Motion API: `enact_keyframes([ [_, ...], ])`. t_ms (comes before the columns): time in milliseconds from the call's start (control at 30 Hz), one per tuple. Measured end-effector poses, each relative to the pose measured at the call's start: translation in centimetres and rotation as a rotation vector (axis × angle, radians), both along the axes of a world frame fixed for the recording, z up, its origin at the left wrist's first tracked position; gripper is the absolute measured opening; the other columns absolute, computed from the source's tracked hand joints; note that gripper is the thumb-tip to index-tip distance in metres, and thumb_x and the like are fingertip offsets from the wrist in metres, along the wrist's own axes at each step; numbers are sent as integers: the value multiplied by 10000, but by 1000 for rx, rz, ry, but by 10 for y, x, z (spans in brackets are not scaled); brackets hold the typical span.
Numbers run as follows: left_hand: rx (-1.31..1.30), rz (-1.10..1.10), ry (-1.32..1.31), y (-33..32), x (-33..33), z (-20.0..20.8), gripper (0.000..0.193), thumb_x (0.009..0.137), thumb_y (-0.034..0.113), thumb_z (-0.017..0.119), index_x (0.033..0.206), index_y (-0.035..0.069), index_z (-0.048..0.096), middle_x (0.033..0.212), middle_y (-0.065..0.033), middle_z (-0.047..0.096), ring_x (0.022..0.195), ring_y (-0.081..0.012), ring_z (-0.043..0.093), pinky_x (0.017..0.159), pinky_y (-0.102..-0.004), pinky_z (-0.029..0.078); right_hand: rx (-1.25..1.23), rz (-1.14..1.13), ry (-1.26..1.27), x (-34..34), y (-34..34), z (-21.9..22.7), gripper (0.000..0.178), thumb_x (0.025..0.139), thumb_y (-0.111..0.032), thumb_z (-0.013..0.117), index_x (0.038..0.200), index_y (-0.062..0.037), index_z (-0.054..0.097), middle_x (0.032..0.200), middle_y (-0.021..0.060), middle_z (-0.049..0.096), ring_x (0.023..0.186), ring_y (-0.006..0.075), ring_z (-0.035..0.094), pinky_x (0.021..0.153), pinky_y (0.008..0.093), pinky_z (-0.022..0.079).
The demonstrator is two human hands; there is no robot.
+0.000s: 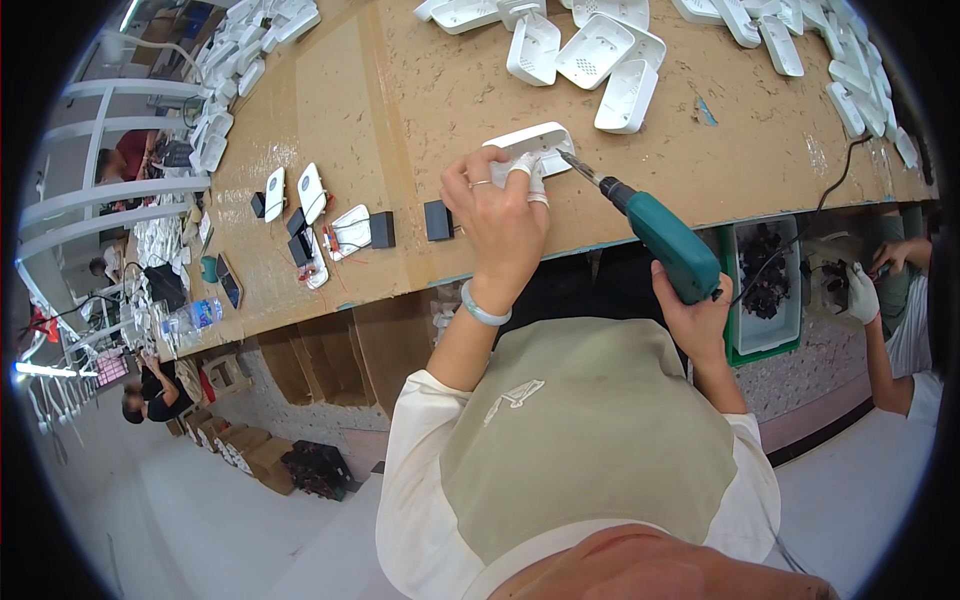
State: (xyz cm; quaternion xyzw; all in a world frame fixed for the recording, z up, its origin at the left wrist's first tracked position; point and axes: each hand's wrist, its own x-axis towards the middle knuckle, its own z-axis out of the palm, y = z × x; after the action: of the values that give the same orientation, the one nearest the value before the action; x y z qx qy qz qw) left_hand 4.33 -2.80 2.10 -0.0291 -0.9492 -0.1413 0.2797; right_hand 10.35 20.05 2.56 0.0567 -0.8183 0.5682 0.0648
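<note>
My left hand (495, 218) is closed on a shallow white plastic housing (540, 136), pressing it to the cardboard-covered table near its front edge. White wrapping covers some of its fingertips, and a pale bangle circles the wrist. In my right hand (697, 322) is a green electric screwdriver (672, 245), gripped at its rear end. Its bit (578, 165) slants down to the left, with the tip at the inside of the housing beside my left fingers. Whether a screw sits under the tip is too small to tell.
White housings (595, 50) lie at the far side, with more piled at right (855, 80). Left of my hand are black boxes (382, 230) and wired white parts (350, 232). A bin of dark parts (765, 270) stands at right, near a co-worker's gloved hand (862, 293). A cable (838, 180) crosses there.
</note>
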Motion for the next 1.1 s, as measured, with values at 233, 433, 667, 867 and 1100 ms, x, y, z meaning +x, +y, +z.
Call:
enact_keyframes([
  [233, -93, 14, -20, 8, -12, -4, 95, 716, 37, 741, 807, 19, 722, 1287, -130, 592, 1295, -383, 426, 1031, -529, 291, 41, 39, 64, -14, -4, -10, 228, 813, 21, 720, 1032, 15, 655, 792, 99, 668, 644, 161, 640, 638, 265, 506],
  [433, -94, 12, -72, 6, -17, -10, 68, 719, 45, 722, 777, 23, 694, 1264, -117, 600, 1269, -363, 468, 1023, -543, 273, 41, 43, 52, -17, -9, -13, 235, 809, 12, 724, 1033, 10, 654, 772, 122, 671, 653, 191, 658, 641, 283, 515],
  [667, -109, 24, -82, 5, -15, -10, 92, 706, 39, 716, 794, 16, 699, 1248, -104, 602, 1225, -336, 484, 999, -526, 278, 56, 66, 14, -14, -11, -17, 264, 808, 6, 719, 1060, -9, 641, 760, 131, 655, 651, 223, 654, 637, 298, 512],
  [867, -126, 33, -92, 7, -19, -9, 105, 695, 30, 713, 797, 10, 700, 1233, -106, 600, 1215, -331, 482, 986, -521, 281, 66, 77, -9, -19, -9, -16, 276, 798, 4, 718, 1059, -19, 631, 752, 139, 636, 648, 271, 641, 633, 311, 508],
  [1100, -87, 40, -93, 14, -27, -3, 132, 692, 36, 691, 822, 23, 707, 1222, -106, 601, 1202, -337, 490, 980, -522, 298, 121, 93, -30, -25, -1, -5, 292, 776, 2, 732, 1044, -23, 621, 765, 166, 628, 672, 325, 643, 646, 338, 516],
])
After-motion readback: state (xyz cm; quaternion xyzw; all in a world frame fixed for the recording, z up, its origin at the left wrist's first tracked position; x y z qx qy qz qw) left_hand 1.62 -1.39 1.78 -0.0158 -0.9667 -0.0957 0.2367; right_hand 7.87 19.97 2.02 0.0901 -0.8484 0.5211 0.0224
